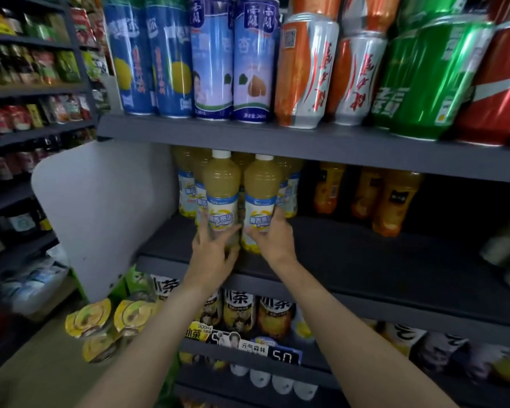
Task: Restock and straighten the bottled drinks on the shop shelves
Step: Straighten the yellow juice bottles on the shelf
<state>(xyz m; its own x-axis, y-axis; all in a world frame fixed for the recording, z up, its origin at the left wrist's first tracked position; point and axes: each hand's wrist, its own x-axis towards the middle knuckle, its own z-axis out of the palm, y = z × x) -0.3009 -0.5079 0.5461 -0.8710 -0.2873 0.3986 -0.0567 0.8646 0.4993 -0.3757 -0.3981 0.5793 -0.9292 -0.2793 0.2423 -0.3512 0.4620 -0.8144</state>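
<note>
While both hands sit low on the two front bottles, the step in hand looks like squaring them up at the lip of the dark grey middle shelf [351, 260]. The left hand [214, 251] has its fingers spread and curled round the lower body of the left pale-yellow plastic juice bottle with a white cap and blue-and-white label [222, 198], and the right hand [273, 235] wraps the base of the matching right pale-yellow juice bottle [261, 201], thumb across the label; both grips are closed on their bottles, neither pinched hard as far as can be judged. The pair stands upright, touching or nearly so, just in front of a cluster of the same yellow bottles [189, 187] at about 12 o'clock from the hands. Well apart at 3 o'clock stand three orange plastic drink bottles [395, 198], with bare shelf between. Tall drink cans [248, 60] crowd the shelf above, their caps' headroom small, so the bottles are better slid than lifted. To do this well, I would keep the bases flat on the shelf, draw both forward evenly until they line up with each other, turn the labels to face out, and let go only once neither rocks; gripping low as now helps against tipping the row behind.
</note>
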